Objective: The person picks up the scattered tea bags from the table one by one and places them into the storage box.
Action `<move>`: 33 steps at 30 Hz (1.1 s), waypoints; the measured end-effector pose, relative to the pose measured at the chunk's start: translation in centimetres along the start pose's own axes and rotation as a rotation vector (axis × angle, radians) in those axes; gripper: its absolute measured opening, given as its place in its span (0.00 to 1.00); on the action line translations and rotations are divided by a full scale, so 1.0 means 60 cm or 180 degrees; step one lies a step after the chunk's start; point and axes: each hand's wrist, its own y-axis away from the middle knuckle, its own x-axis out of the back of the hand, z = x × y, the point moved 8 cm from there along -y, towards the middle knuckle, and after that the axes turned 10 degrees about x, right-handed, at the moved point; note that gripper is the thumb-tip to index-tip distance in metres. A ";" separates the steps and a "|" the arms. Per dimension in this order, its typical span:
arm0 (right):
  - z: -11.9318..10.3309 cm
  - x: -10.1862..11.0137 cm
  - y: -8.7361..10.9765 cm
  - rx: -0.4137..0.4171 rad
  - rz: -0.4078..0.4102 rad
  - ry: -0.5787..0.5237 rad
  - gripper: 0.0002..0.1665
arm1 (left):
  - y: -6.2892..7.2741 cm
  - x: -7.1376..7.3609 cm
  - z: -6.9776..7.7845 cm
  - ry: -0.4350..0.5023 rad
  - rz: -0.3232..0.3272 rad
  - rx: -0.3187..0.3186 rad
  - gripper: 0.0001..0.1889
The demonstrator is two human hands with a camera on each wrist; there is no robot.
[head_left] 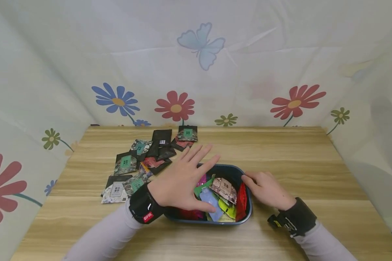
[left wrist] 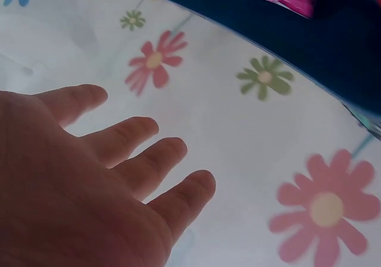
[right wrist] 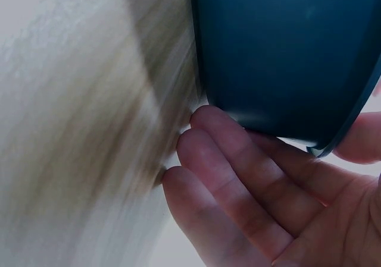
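Note:
A dark blue plastic basin (head_left: 227, 223) holds several colourful sachets, among them a patterned one (head_left: 223, 190), a light blue one (head_left: 211, 203) and a red one (head_left: 241, 202). Over the basin's left part, my left hand (head_left: 187, 183) hovers with fingers and thumb spread, holding nothing; it hides some of the sachets. At the right end my right hand (head_left: 268, 190) grips the basin's rim. In the right wrist view the thumb (right wrist: 359, 137) lies at the rim, while the fingers (right wrist: 229, 181) bend along the outer wall, close to the table.
Left of the basin, several mostly black sachets lie loosely heaped on the wooden table (head_left: 297, 152); one with a green label (head_left: 125, 163) is near the left and another (head_left: 187, 133) at the back. A flowered white curtain (head_left: 248, 69) encloses the table's back and sides.

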 end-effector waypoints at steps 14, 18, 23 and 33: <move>0.005 -0.001 0.001 -0.0055 -0.0047 -0.0028 0.16 | 0.095 -0.006 -0.206 -0.0218 -0.0174 0.1125 0.56; 0.001 0.000 0.000 -0.0066 -0.0062 0.0004 0.16 | 0.132 -0.021 -0.275 -0.0147 -0.0379 0.1491 0.55; 0.000 -0.001 -0.001 -0.0063 -0.0077 0.0000 0.17 | 0.166 -0.044 -0.348 -0.0096 -0.0629 0.1868 0.55; 0.005 -0.005 0.001 -0.0070 -0.0076 0.0012 0.18 | 0.196 -0.071 -0.408 0.0065 -0.0927 0.2204 0.54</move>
